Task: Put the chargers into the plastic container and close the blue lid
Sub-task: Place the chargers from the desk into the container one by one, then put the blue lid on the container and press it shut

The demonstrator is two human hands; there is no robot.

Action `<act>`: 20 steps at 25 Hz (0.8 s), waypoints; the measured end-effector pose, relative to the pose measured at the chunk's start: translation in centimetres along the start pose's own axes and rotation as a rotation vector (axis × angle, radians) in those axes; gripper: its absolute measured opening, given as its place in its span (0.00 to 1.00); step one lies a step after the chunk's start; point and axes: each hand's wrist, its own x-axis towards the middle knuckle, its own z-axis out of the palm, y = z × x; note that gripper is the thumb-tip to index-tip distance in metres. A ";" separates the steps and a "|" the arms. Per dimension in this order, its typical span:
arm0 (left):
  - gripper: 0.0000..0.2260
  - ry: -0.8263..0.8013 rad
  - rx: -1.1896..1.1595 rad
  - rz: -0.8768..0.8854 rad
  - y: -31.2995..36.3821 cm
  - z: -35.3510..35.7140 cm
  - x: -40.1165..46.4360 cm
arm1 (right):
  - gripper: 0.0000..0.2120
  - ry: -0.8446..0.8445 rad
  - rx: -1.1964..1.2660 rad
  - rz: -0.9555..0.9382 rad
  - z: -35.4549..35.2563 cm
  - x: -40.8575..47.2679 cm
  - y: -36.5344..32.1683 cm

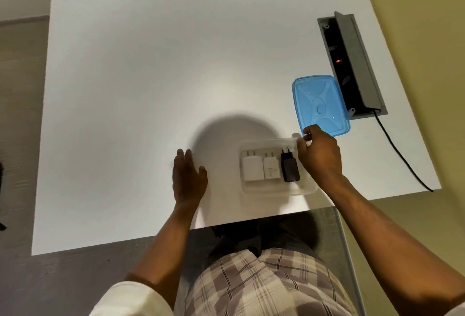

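Observation:
A clear plastic container (266,191) sits near the table's front edge. Inside it lie two white chargers (253,169) (271,168) and a black charger (289,168), side by side with prongs pointing away from me. The blue lid (319,100) rests flat on the table just beyond the container, to its right. My right hand (320,154) is over the container's far right corner, and its fingertips pinch the lid's near edge. My left hand (188,177) lies flat on the table left of the container, fingers apart, holding nothing.
The white table (151,76) is broad. A grey cable box (352,64) with its flap raised is set into the table at the right, close behind the lid. A black cable (402,154) runs from it over the table's right edge.

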 end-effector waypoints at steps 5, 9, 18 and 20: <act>0.13 0.074 -0.130 0.123 8.5 -1.5 2.9 | 0.12 0.109 0.080 0.019 -1.9 3.3 3.6; 0.20 0.014 -0.228 0.196 15.1 -0.9 4.7 | 0.17 0.056 0.115 0.161 -2.6 6.2 7.7; 0.20 -0.233 -0.170 0.323 29.0 4.2 10.6 | 0.22 -0.118 0.344 0.578 -1.6 10.3 14.8; 0.21 -0.252 -0.127 0.332 31.1 4.9 12.1 | 0.21 -0.133 0.395 0.610 -1.4 11.0 15.4</act>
